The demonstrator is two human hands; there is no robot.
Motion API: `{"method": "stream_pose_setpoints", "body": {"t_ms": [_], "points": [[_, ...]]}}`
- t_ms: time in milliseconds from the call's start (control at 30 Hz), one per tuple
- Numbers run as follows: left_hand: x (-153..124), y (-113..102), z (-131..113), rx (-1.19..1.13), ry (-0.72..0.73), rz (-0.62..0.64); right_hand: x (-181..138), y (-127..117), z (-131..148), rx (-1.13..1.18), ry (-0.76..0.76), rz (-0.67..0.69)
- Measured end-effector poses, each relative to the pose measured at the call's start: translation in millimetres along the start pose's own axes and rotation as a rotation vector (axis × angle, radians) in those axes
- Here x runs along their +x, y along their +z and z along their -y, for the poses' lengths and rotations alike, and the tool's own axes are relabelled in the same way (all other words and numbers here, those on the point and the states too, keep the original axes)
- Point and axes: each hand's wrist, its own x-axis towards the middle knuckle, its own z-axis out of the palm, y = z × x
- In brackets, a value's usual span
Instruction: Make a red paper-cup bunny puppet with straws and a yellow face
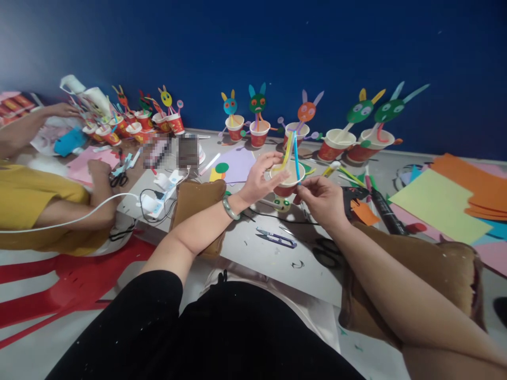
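"What sort of place is this?"
"A shared craft workspace, it seems. Coloured paper [439, 206] and thread snips [276, 238] lie on the tabletop [245, 250]."
"What else shows it?"
"5 paper-cup figures [259, 135] with eared heads [306, 111] stand in a row before the blue wall [297, 42], and a person in a yellow top [39, 203] is near more such cups [175, 124] at the left."

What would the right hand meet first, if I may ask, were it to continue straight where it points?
Probably the paper cup, just beyond the right hand and the blue straw it appears to pinch; exact depth is unclear.
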Motion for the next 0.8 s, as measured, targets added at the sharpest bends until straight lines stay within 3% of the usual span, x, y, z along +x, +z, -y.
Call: {"method": "stream_pose_setpoints", "body": {"t_ms": [333, 633, 800], "points": [[7.4, -9.6, -34.1, -0.129, -0.229, -0.015, -3.5, 0.0, 3.5, -0.040, -0.007, 0.045], [15.3, -12.4, -26.0, -0.342, -0.378, 0.005, 0.0, -5.9, 6.5, -0.079, -0.005, 0.002], [22.6, -21.0, -31.7, -0.396, -0.572, 0.043, 4.6, -11.0, 3.6, -0.035, -0.025, -0.051]]}}
